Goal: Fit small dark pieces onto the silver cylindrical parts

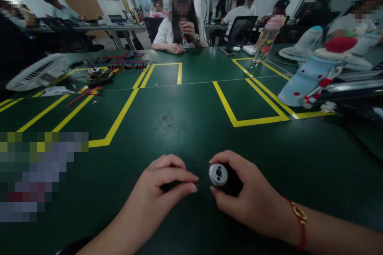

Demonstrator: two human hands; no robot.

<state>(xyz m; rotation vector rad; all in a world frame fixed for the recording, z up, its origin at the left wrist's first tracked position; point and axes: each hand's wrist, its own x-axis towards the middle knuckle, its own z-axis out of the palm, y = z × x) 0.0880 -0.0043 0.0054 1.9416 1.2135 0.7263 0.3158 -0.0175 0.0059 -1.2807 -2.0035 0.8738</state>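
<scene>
My right hand [249,195] grips a small black cylinder with a round silver end cap [218,175] that faces left, just above the green table [191,127]. A red cord bracelet sits on that wrist. My left hand [163,183] rests a little to the left, fingers curled, thumb and forefinger pinched on something small and dark that I cannot make out. The two hands are a few centimetres apart near the table's front edge.
Yellow tape lines [119,117] mark boxes on the table. Red and blue wires with small parts [119,65] lie far left, next to a white fan [36,73]. A light-blue cloth item [305,81], a bottle [266,40] and fans stand at right. A person [179,24] sits opposite.
</scene>
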